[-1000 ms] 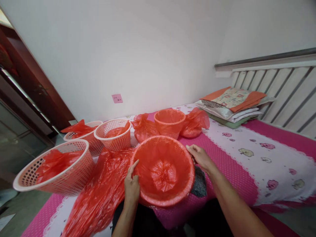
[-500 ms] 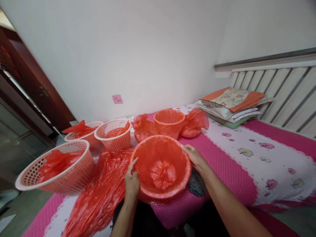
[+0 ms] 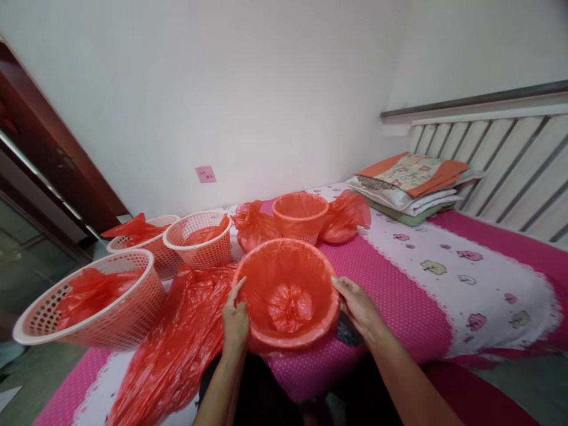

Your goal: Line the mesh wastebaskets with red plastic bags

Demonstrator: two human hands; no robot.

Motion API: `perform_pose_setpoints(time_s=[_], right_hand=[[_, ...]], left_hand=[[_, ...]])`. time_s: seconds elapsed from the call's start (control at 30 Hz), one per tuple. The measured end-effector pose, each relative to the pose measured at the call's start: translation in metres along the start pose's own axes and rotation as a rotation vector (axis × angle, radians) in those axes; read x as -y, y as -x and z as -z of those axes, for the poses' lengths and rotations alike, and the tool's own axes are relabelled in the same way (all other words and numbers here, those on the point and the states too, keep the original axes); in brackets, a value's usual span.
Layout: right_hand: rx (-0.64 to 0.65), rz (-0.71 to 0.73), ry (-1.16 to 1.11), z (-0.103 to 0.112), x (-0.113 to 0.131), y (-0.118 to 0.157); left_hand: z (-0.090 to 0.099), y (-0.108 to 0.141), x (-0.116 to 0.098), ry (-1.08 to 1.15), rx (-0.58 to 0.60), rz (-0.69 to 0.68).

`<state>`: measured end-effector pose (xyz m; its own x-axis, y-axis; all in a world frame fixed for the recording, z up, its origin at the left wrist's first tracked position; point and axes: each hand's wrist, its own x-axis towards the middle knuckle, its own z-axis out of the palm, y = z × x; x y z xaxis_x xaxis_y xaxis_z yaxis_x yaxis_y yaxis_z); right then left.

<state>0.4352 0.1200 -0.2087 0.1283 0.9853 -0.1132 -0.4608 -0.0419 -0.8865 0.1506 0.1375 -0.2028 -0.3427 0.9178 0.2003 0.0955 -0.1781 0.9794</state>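
Note:
Right in front of me stands a round plastic basket [image 3: 284,342], lined with a red plastic bag [image 3: 290,307] folded over its rim. The bag's gathered bottom shows at the centre of the basket. My left hand [image 3: 235,322] grips the left side, its index finger stretched along the rim and the other fingers curled. On the right side my right hand [image 3: 358,305] is closed on the rim, thumb on top, with its fingertips partly hidden. Beside my left hand lies a crumpled heap of red plastic bags [image 3: 177,343]. A dark plastic bundle [image 3: 347,330] sits below my right hand.
To the left stand a large pink basket [image 3: 128,302] and two smaller ones [image 3: 202,251] [image 3: 164,254], with red bags inside. Behind, a lined basket [image 3: 302,222] stands between two filled red bags [image 3: 255,228] [image 3: 344,222]. Folded bedding [image 3: 412,183] lies by the radiator [image 3: 501,160].
My right hand has slid down the right side of the rim toward me. The left hand keeps its hold. The view has shifted slightly.

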Motion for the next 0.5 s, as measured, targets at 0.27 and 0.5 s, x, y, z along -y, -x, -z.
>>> perform_pose_setpoints(time_s=[0.27, 0.5], right_hand=[[0.002, -0.015, -0.111, 0.002, 0.004, -0.009], [0.005, -0.023, -0.109, 0.005, 0.005, -0.006]], left_hand=[[0.002, -0.003, -0.008, 0.334, 0.128, 0.106], [0.033, -0.001, -0.003, 0.317, -0.301, 0.228]])
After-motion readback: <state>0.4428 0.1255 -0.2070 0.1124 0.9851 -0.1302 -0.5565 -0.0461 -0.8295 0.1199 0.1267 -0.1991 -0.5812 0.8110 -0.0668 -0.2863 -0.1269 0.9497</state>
